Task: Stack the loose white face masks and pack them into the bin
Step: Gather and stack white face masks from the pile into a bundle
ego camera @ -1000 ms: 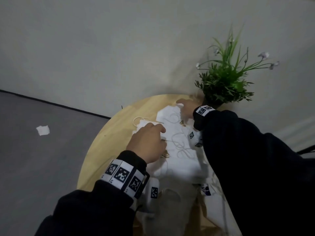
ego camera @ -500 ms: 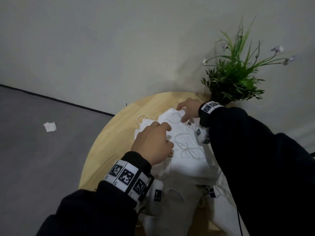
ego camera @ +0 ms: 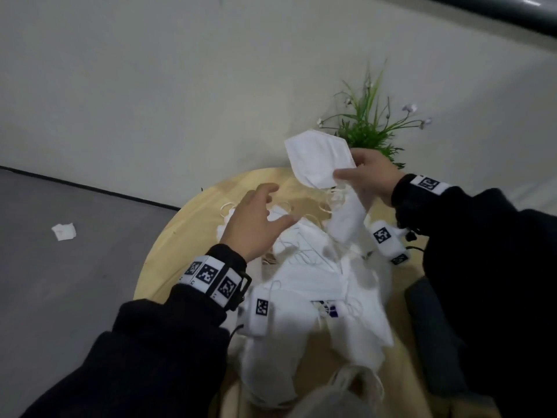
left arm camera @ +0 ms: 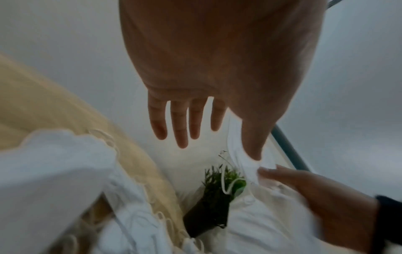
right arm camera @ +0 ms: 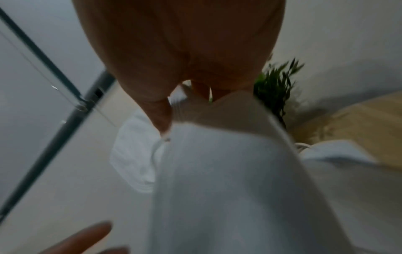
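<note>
My right hand (ego camera: 346, 164) pinches a flat white mask (ego camera: 316, 161) by its edge and holds it up above the far side of the round wooden table (ego camera: 187, 224). A second mask (ego camera: 346, 218) hangs below that hand; how it is held is hidden. In the right wrist view the thumb (right arm camera: 161, 116) presses on the held mask (right arm camera: 217, 171). My left hand (ego camera: 280, 206) hovers open over the loose mask pile (ego camera: 313, 273), its fingers (left arm camera: 182, 123) spread and holding nothing. I see no bin that I can be sure of.
A potted green plant (ego camera: 367, 131) stands at the table's far edge by the wall, just behind the raised mask. A dark grey object (ego camera: 428, 327) sits at the table's right side. A white scrap (ego camera: 64, 231) lies on the grey floor to the left.
My right hand has lifted a mask off the far end of the pile. The left hand, which rested curled on the pile, has risen and spread its fingers.
</note>
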Motion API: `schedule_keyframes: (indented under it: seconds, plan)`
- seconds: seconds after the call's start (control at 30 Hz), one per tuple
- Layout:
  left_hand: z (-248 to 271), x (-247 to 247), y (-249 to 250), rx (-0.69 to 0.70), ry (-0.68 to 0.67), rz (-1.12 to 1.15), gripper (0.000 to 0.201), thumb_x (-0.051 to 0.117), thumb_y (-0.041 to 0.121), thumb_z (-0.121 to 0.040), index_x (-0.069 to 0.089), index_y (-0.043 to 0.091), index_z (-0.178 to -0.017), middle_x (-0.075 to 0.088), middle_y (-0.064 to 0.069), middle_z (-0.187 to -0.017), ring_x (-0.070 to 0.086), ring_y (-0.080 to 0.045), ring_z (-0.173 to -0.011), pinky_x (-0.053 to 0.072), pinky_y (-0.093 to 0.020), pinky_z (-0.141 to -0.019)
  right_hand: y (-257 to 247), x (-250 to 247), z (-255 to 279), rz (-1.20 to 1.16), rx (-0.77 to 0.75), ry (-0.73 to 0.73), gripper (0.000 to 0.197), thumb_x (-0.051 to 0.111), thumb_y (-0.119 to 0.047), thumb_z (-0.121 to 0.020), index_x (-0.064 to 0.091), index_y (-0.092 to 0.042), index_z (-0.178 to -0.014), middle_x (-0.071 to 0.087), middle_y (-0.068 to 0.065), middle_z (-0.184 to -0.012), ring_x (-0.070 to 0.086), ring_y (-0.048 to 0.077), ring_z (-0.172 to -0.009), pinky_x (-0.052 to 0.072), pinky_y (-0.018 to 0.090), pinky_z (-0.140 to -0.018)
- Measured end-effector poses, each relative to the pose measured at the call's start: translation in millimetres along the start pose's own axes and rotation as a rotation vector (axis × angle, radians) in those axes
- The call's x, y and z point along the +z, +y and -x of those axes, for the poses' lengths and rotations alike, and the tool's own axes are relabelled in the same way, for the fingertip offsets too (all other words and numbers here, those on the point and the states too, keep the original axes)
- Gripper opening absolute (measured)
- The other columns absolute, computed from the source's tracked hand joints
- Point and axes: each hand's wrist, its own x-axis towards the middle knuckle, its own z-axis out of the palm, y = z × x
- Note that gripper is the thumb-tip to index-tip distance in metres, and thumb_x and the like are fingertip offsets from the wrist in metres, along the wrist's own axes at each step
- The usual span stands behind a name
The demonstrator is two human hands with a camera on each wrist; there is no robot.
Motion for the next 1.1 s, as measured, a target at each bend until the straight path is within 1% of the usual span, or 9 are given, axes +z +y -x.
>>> schedule_keyframes:
  seconds: [0.13,0.23,0.37,0.47,0.6,0.73,0.9,1.0,1.1]
  plan:
    - [22.1,7.0,37.6,-0.087,-0.063,0.428,0.078,0.079,0.054,-0.086,0.038,0.038,-0.150,0.061,0.007,-0.130,0.072,-0.015,-0.105,0.058,-0.038,-0.088,-4.5,-17.6,78.4,-0.156,0.052,-0.096,0.029,0.078,-0.002,-0.089,0.071,-0.001,-0.117,0.075,0.023,-0.112,0.073,0.036,-0.096,0.060,0.053,-0.088]
    - [49.6,26.8,57.3,-0.105,-0.195,0.597,0.059,0.078,0.035,-0.093,0.045,0.031,-0.141,0.071,-0.002,-0.122,0.077,-0.023,-0.093,0.063,-0.043,-0.077,14.2,2.9,129.5,-0.316,0.116,-0.061,0.037,0.078,0.005,-0.085,0.069,-0.001,-0.120,0.073,0.029,-0.116,0.073,0.036,-0.093,0.064,0.044,-0.075]
    - [74.7,41.2,50.3,-0.032,-0.059,0.300,0.034,0.076,0.023,-0.090,0.067,0.023,-0.123,0.076,0.002,-0.110,0.075,-0.019,-0.090,0.061,-0.039,-0.073,43.3,38.5,183.7,-0.614,0.320,-0.036,0.052,0.078,0.017,-0.078,0.063,0.003,-0.125,0.073,0.030,-0.115,0.074,0.039,-0.096,0.065,0.040,-0.072]
    - [87.7,32.0,38.2,-0.023,0.002,0.163,0.018,0.073,0.020,-0.093,0.071,0.022,-0.111,0.077,0.003,-0.096,0.074,-0.016,-0.073,0.059,-0.036,-0.070,67.7,59.1,213.4,-0.690,0.407,0.019,0.043,0.074,0.021,-0.078,0.070,0.004,-0.118,0.073,0.026,-0.114,0.075,0.027,-0.092,0.062,0.029,-0.072]
    - [100.7,20.1,31.3,-0.094,0.001,0.174,0.011,0.066,0.024,-0.097,0.071,0.023,-0.107,0.075,0.003,-0.095,0.074,-0.022,-0.082,0.060,-0.041,-0.075,98.0,76.0,242.4,-0.894,0.504,0.294,0.033,0.077,0.008,-0.085,0.071,0.002,-0.117,0.074,0.025,-0.118,0.074,0.034,-0.103,0.059,0.048,-0.096]
    - [118.0,19.8,26.5,-0.141,-0.014,0.208,0.013,0.065,0.030,-0.098,0.075,0.030,-0.108,0.077,0.006,-0.100,0.072,-0.022,-0.094,0.057,-0.043,-0.085,105.2,81.4,272.4,-1.168,0.525,0.408,0.027,0.067,-0.006,-0.099,0.059,-0.007,-0.124,0.068,0.019,-0.126,0.074,0.040,-0.101,0.064,0.044,-0.072]
    - [133.0,37.0,30.4,-0.106,-0.049,0.184,0.011,0.073,0.032,-0.090,0.079,0.025,-0.096,0.079,0.001,-0.097,0.075,-0.025,-0.094,0.059,-0.054,-0.092,105.5,76.2,281.8,-1.127,0.451,0.425,0.047,0.062,0.002,-0.098,0.050,-0.031,-0.129,0.052,0.014,-0.135,0.076,0.033,-0.078,0.066,0.051,-0.075]
    - [123.8,47.8,41.7,-0.011,-0.089,0.111,0.020,0.070,0.038,-0.088,0.075,0.020,-0.091,0.076,-0.006,-0.090,0.070,-0.033,-0.084,0.058,-0.056,-0.082,98.0,69.1,269.5,-1.037,0.316,0.401,0.053,0.056,0.009,-0.098,0.051,-0.033,-0.131,0.059,0.012,-0.132,0.070,0.031,-0.104,0.064,0.056,-0.079]
    - [107.0,53.7,53.4,0.062,-0.078,0.064,0.018,0.071,0.031,-0.094,0.073,0.016,-0.084,0.066,0.000,-0.072,0.056,-0.020,-0.062,0.043,-0.041,-0.062,103.1,66.4,264.0,-1.033,0.337,0.422,0.054,0.056,0.009,-0.097,0.053,-0.032,-0.131,0.064,0.008,-0.127,0.067,0.030,-0.111,0.063,0.057,-0.083]
